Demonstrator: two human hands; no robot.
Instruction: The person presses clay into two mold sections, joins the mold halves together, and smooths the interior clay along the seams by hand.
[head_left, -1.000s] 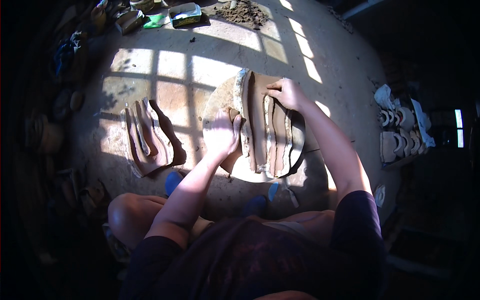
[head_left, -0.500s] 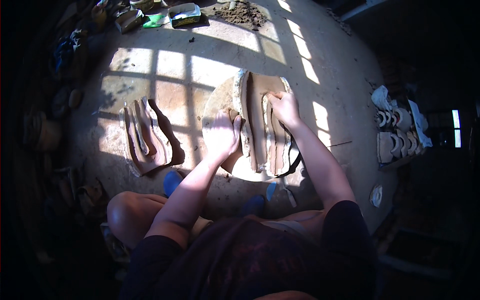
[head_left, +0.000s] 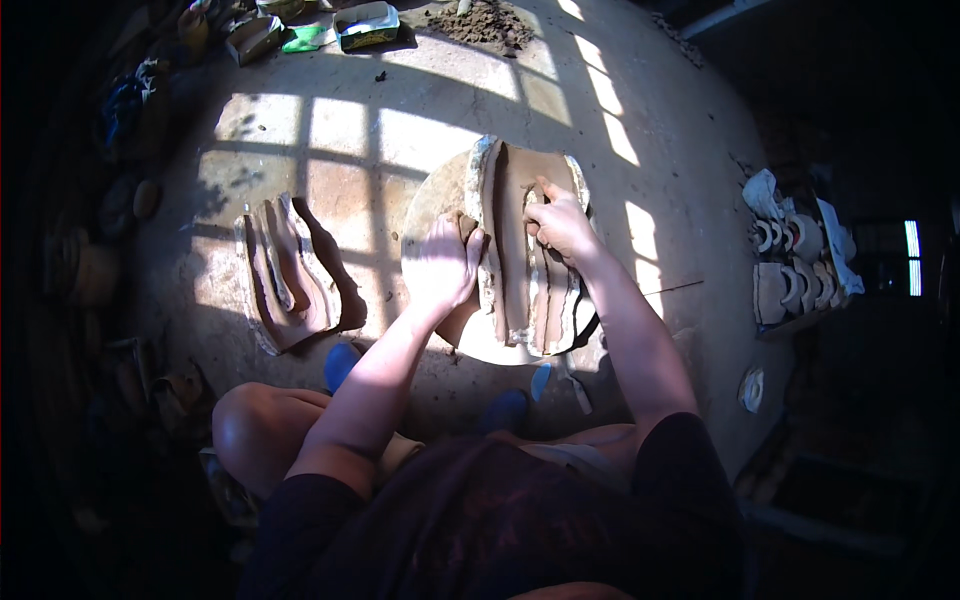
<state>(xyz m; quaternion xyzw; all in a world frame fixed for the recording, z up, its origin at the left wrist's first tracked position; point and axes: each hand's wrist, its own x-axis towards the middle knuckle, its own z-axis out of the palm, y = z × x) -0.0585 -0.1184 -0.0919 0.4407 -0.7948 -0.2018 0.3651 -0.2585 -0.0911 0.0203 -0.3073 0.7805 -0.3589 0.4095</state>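
A large clay piece with raised, wavy walls (head_left: 487, 230) rests on a round board (head_left: 425, 200) in front of me. My left hand (head_left: 440, 265) lies against its left wall, fingers curled around a small brown lump of clay (head_left: 466, 224). Over the piece's right half, my right hand (head_left: 565, 225) pinches the upper end of an inner clay ridge (head_left: 533, 195), its index finger reaching a little past the end. The palm side of both hands is hidden.
A second, smaller ridged clay piece (head_left: 290, 270) stands on the floor to the left. Near my feet lie a blue flat scrap (head_left: 541, 381) and a thin tool (head_left: 580, 393). Boxes (head_left: 366, 27) and crumbled clay (head_left: 485, 27) sit at the back; stacked curved pieces (head_left: 795, 285) stand right.
My right hand has shifted slightly toward me and down along the inner ridge, its fingers rearranged there. My left hand stays on the left wall with the clay lump.
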